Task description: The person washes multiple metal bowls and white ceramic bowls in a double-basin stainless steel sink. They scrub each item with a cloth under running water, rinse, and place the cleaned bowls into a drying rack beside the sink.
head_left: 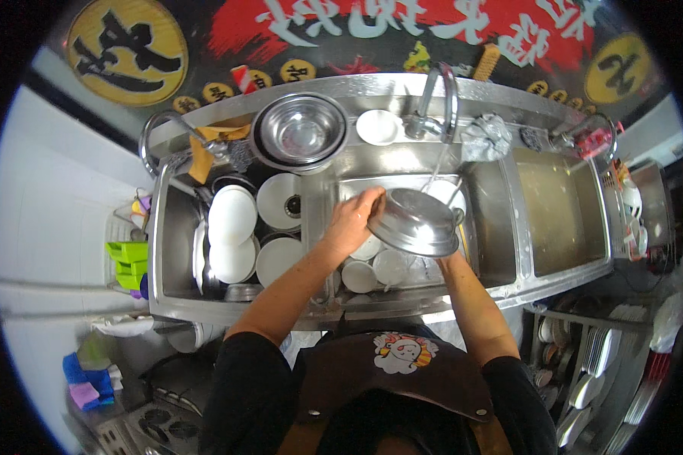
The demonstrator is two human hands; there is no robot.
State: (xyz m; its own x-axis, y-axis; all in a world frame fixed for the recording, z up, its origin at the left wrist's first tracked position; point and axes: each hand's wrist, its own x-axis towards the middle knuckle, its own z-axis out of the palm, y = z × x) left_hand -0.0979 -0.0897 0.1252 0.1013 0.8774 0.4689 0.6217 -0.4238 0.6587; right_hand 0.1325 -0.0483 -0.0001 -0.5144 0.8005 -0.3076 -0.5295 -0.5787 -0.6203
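A round stainless steel bowl (pixel 413 221) is held tilted above the middle sink basin, its outer base facing up and its rim toward me. My left hand (pixel 353 221) grips it at the left edge, thumb on top. My right hand (pixel 451 264) reaches up behind the bowl's right side; its fingers are hidden by the metal. Below, white bowls (pixel 359 276) and a white dish (pixel 445 193) lie in the middle basin. A thin stream of water (pixel 436 163) falls from the tall faucet (pixel 449 98) just behind the bowl.
White plates (pixel 233 216) fill the left basin (pixel 178 250). Nested steel bowls (pixel 302 130) and a white bowl (pixel 379 127) stand on the back ledge, near a crumpled grey cloth (pixel 487 138). Cloudy water (pixel 560 216) sits in the right basin. A dish rack (pixel 584 334) stands lower right.
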